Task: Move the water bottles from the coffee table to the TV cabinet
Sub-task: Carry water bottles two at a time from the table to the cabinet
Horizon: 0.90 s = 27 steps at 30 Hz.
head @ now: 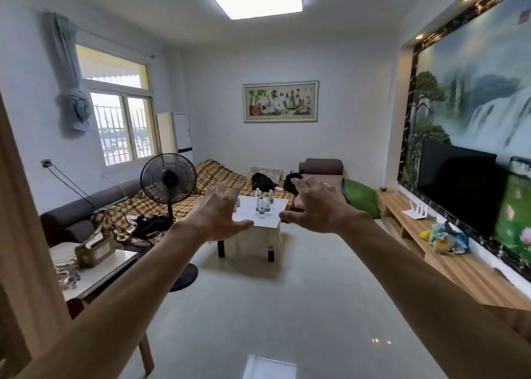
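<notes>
Several clear water bottles (263, 204) with white caps stand upright in a cluster on the white coffee table (273, 220) across the room. My left hand (219, 213) and my right hand (311, 206) are stretched out in front of me at arm's length, fingers spread, holding nothing. They frame the table in the view but are far short of it. The long wooden TV cabinet (457, 266) runs along the right wall under the black TV (459, 189).
A standing fan (168, 179) stands left of the coffee table, its round base on the floor. A plaid-covered sofa (201, 186) with black bags lies behind. A white router (415, 210) and coloured cloth (445, 237) sit on the cabinet. A side table (97, 266) stands near left. Glossy tiled floor lies between.
</notes>
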Available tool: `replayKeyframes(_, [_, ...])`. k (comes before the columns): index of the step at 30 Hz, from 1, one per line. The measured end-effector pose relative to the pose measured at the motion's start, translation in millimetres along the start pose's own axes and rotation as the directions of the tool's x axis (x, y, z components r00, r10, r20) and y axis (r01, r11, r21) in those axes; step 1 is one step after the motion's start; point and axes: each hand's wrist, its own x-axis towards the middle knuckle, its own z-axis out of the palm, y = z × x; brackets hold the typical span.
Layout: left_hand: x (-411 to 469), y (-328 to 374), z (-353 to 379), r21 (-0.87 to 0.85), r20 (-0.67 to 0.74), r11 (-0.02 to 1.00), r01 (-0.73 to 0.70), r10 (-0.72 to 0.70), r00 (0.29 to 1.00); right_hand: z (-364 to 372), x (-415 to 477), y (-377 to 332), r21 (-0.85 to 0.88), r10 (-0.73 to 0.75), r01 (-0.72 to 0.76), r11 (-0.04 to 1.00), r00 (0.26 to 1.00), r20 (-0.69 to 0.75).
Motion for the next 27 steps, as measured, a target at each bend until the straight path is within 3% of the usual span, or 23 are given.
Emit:
replayKeyframes(6, [73,15,21,0.052,0.032,0.998,0.023,-0.025,0.999,19,48,62,0.007,-0.033,0.033,0.999,0.999,0.011])
replayKeyframes(15, [175,21,70,0.060,-0.017,0.997,0.053,-0.052,0.998,48,115,161,0.175,0.016,-0.017,0.984,1.000,0.010])
replayKeyframes(27, [314,-11,128,-0.018,-0.006,0.999,0.033,-0.033,0.999,116,231,207,0.198,0.014,-0.010,0.980,1.000,-0.018])
